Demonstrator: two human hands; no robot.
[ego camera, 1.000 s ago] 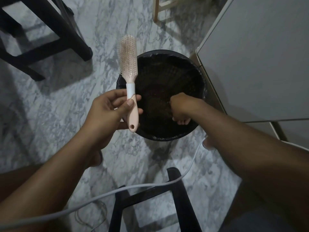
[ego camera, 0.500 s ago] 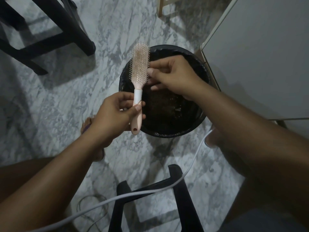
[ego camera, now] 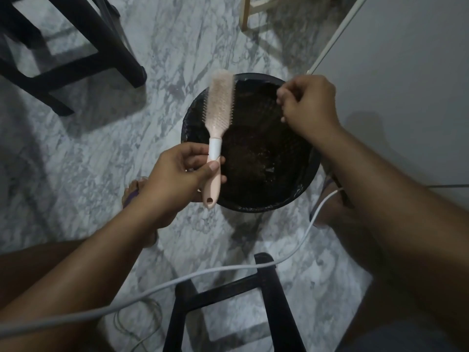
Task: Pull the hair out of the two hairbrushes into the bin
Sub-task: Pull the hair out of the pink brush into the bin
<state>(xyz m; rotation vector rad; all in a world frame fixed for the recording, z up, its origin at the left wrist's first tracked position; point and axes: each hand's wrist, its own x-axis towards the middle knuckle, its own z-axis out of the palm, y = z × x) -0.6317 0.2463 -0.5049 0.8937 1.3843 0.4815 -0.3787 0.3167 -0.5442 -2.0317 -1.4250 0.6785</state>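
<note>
Away from the bristles comes the right hand, now over the bin's far right rim, fingertips pinched together; whether hair sits between them, I cannot tell. Left hand wraps the pale pink hairbrush by its smooth handle above the near left rim of the round black lined bin, long axis upright, bristled oval head pointing away.

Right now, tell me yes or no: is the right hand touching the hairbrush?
No: the right hand is pinched shut over the bin, apart from the hairbrush held by the left hand.
</note>
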